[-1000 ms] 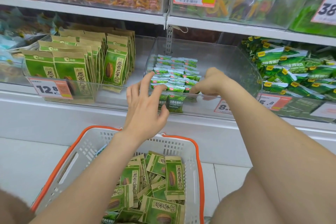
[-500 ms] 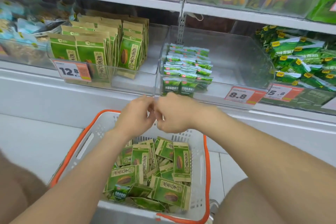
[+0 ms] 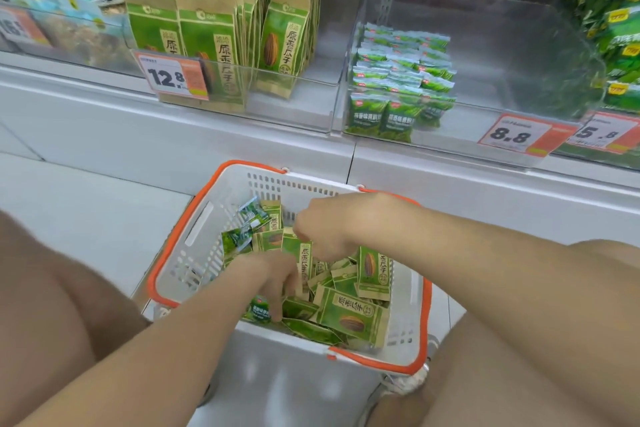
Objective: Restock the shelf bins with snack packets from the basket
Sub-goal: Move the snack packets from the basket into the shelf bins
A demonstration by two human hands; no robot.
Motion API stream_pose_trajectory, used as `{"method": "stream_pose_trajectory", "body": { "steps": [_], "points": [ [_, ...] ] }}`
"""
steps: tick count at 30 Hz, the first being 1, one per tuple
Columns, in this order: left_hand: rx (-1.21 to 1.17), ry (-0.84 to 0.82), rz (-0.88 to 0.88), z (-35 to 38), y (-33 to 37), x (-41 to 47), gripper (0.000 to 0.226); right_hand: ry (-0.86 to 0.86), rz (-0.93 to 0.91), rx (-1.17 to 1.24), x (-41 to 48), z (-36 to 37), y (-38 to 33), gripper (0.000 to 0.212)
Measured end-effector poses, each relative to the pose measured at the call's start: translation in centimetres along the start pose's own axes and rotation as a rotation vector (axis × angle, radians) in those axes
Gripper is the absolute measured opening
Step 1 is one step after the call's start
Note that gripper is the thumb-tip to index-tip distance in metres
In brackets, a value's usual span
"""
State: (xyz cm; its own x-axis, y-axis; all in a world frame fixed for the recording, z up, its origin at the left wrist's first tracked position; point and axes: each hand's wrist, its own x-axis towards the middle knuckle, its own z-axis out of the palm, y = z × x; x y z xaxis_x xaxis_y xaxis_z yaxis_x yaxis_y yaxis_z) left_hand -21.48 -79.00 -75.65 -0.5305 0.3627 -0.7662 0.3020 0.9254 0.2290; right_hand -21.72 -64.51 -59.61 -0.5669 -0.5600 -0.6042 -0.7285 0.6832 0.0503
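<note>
One basket [image 3: 194,253], two hands in it: left hand [image 3: 273,282] touches one small green packet [image 3: 259,310] at the near edge, grip unclear; right hand [image 3: 325,229] pinches one seed packet [image 3: 304,258].

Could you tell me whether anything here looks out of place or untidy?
Nothing looks spilled or damaged. The basket is a jumble: small green packets lie mixed among the larger seed packets, tilted every way. The clear bin with the 8.8 tag is stocked only on its left side.
</note>
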Motion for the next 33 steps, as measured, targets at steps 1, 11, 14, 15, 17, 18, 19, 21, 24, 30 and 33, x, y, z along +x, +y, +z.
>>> {"method": "stream_pose_trajectory", "body": {
  "steps": [1, 11, 14, 15, 17, 18, 19, 21, 24, 30, 33],
  "points": [
    [0.026, -0.009, -0.008, 0.2, -0.5, 0.1, 0.053, 0.005, -0.001, -0.001, 0.1, 0.1, 0.0, 0.015],
    [0.033, 0.159, -0.065, 2.6, -3.0, 2.4, 0.021, -0.005, 0.013, -0.007, 0.4, 0.1, 0.1, 0.027],
    [-0.061, 0.194, -0.055, 1.1, -3.2, 2.1, 0.018, -0.012, 0.026, -0.019, 0.3, -0.2, 0.2, 0.015],
    [-0.087, 0.212, -0.045, 0.3, -3.2, 1.9, 0.017, -0.015, 0.036, -0.023, 0.1, -0.3, 0.3, 0.011],
    [-0.154, 0.278, -0.005, -1.7, -2.9, 1.2, 0.014, -0.01, 0.062, -0.003, -0.1, -0.5, 0.9, 0.013],
    [-0.195, 0.327, 0.02, -2.8, -2.6, 0.7, 0.016, -0.001, 0.075, 0.025, -0.1, -0.6, 1.4, 0.014],
    [-0.241, 0.383, 0.053, -4.0, -2.2, 0.3, 0.018, 0.008, 0.084, 0.069, -0.1, -0.5, 2.0, 0.022],
    [-0.359, 0.491, 0.125, -6.2, -1.2, -0.8, 0.019, 0.037, 0.101, 0.146, -0.4, -0.6, 3.4, 0.029],
    [-0.643, 0.581, 0.263, -9.2, 1.1, -2.8, 0.008, 0.115, 0.123, 0.22, -0.8, -0.6, 5.4, 0.027],
    [-1.081, 0.785, 0.438, -12.7, 5.0, -5.7, 0.009, 0.236, 0.273, 0.596, -2.6, -0.9, 8.9, 0.043],
    [-1.218, 0.883, 0.417, -13.3, 5.5, -5.9, 0.012, 0.294, 0.347, 0.876, -4.0, -1.2, 9.2, 0.061]
  ]
}}
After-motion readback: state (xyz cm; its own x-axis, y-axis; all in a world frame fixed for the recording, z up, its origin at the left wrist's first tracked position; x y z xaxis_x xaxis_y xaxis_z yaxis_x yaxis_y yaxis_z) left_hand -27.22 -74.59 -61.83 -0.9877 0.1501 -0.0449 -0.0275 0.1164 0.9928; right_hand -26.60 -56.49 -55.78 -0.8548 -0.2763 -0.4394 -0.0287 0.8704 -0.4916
